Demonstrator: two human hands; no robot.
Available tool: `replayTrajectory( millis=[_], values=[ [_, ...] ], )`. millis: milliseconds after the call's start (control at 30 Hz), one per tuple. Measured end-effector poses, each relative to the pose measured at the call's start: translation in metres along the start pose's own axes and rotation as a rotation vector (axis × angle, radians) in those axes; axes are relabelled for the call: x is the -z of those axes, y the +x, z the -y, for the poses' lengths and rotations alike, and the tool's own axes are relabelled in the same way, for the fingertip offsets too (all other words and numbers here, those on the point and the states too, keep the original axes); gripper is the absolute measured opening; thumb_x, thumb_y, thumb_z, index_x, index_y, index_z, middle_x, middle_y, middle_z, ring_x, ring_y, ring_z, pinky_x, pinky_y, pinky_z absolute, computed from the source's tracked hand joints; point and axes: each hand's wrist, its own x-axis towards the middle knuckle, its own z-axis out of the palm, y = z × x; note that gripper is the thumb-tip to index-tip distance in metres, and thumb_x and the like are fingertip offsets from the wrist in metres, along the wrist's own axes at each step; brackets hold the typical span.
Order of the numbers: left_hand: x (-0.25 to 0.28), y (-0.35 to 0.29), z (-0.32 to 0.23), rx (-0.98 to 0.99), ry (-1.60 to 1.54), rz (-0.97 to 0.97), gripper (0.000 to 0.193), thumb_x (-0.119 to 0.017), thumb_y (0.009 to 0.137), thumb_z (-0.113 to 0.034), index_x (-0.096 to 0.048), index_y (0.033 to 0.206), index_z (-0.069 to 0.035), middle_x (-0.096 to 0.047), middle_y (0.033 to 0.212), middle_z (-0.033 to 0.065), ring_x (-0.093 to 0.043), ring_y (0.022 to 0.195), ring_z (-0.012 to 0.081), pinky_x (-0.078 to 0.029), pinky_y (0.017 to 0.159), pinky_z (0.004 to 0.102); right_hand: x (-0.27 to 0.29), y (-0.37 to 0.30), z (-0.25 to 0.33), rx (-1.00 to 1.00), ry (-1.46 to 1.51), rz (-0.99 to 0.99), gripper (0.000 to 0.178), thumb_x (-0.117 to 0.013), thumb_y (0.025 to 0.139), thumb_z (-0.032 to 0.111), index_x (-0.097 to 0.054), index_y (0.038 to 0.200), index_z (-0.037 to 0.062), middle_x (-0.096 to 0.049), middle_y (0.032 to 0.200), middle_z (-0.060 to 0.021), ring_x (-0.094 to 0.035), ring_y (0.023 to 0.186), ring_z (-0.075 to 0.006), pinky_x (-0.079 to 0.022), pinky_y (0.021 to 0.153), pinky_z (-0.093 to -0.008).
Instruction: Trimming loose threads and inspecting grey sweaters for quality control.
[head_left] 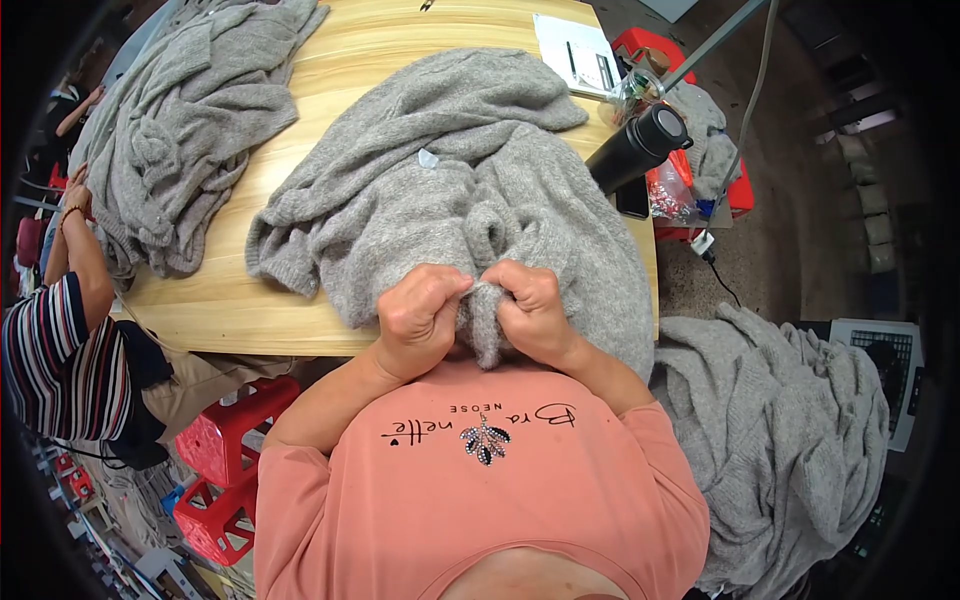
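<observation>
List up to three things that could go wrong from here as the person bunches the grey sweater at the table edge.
1. Both hands, left hand and right hand, pinch one fold of the sweater; hard pulling might stretch or snag the knit.
2. Part of the sweater hangs over the table edge, so it could slide off.
3. The black flask stands right beside the sweater; a tug might tip it.

A second grey knit pile lies on the wooden table, a third heap beside it. A black flask, papers and red crates are about. A person in a striped top sits nearby
</observation>
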Motion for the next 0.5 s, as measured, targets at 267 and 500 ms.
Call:
replayTrajectory(
  millis=[267, 500],
  values=[
    [-0.004, 0.005, -0.001, -0.185, 0.244, -0.088, 0.018, -0.057, 0.067, 0.013, -0.058, 0.082, 0.002, -0.060, 0.074, 0.0152, -0.060, 0.061, 0.0245, -0.047, 0.051, 0.0283, -0.014, 0.020, -0.005, 0.283, -0.330, -0.195, 0.025, -0.044, 0.055, -0.010, -0.055, 0.076, -0.0018, -0.052, 0.062, -0.0146, -0.051, 0.050, -0.0279, -0.041, 0.046, -0.0320],
    [-0.004, 0.002, 0.016, -0.178, 0.210, -0.202, 0.020, -0.057, 0.064, 0.010, -0.059, 0.082, 0.001, -0.059, 0.073, 0.0132, -0.058, 0.059, 0.0256, -0.047, 0.052, 0.0303, -0.006, 0.016, -0.009, 0.438, -0.395, -0.259, 0.027, -0.048, 0.054, -0.005, -0.054, 0.079, 0.0008, -0.049, 0.062, -0.0131, -0.050, 0.051, -0.0298, -0.041, 0.046, -0.0351]
  ],
)
